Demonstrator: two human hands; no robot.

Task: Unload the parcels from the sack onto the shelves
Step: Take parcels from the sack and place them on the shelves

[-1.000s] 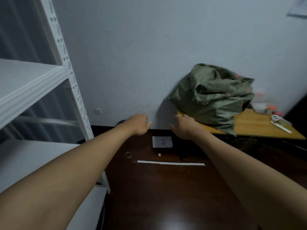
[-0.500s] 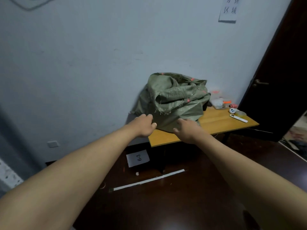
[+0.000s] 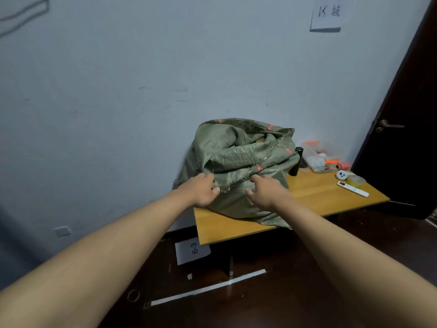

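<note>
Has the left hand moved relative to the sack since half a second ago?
Yes. The left hand has moved forward, from the table's front left corner onto the sack's folded front edge, where its fingers now touch the fabric.

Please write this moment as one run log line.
phase: reaching sack | left hand: at sack edge | right hand: at sack front | parcels: none visible

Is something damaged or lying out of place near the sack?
The green sack has frayed edges and overhangs the table front. A "6-3" paper lies on the floor.
</note>
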